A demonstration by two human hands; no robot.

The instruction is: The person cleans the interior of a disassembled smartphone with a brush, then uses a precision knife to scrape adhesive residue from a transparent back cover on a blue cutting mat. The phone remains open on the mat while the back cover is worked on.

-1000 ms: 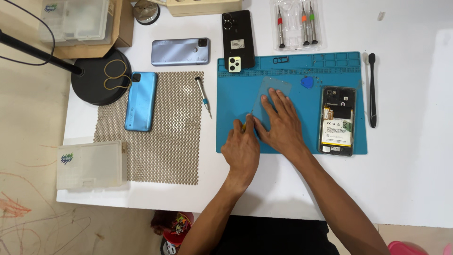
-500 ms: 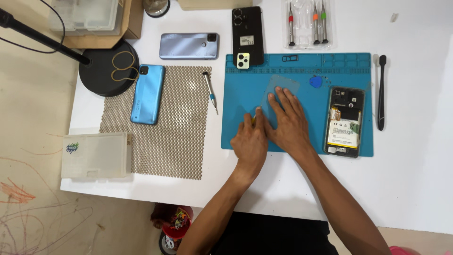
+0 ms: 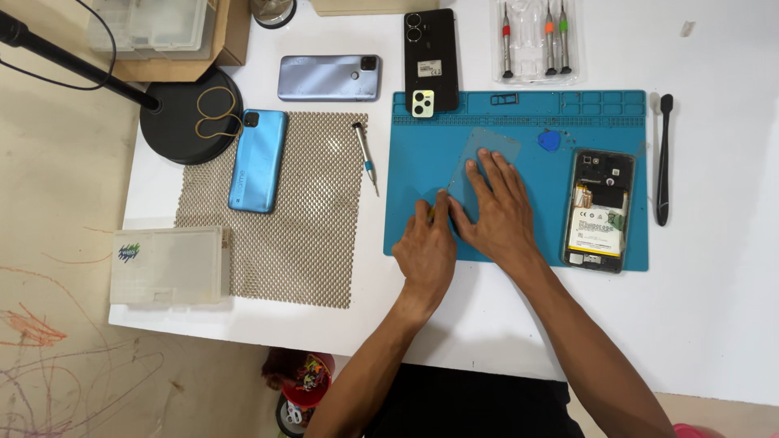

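The right hand (image 3: 499, 203) lies flat, fingers spread, pressing a thin clear sheet (image 3: 485, 162) down on the blue work mat (image 3: 519, 109). Just beside its thumb the left hand (image 3: 426, 247) is curled loosely, fingertips at the sheet's near corner; it seems to pinch something small and yellowish, though I cannot tell what. To the right of the right hand an opened phone (image 3: 598, 209) lies with its back off and battery showing, so the opening looks done and reassembly not begun. A blue pick (image 3: 549, 140) sits beyond the fingertips. Left of the left hand, a small screwdriver (image 3: 365, 156) rests untouched on the mesh pad (image 3: 300, 235).
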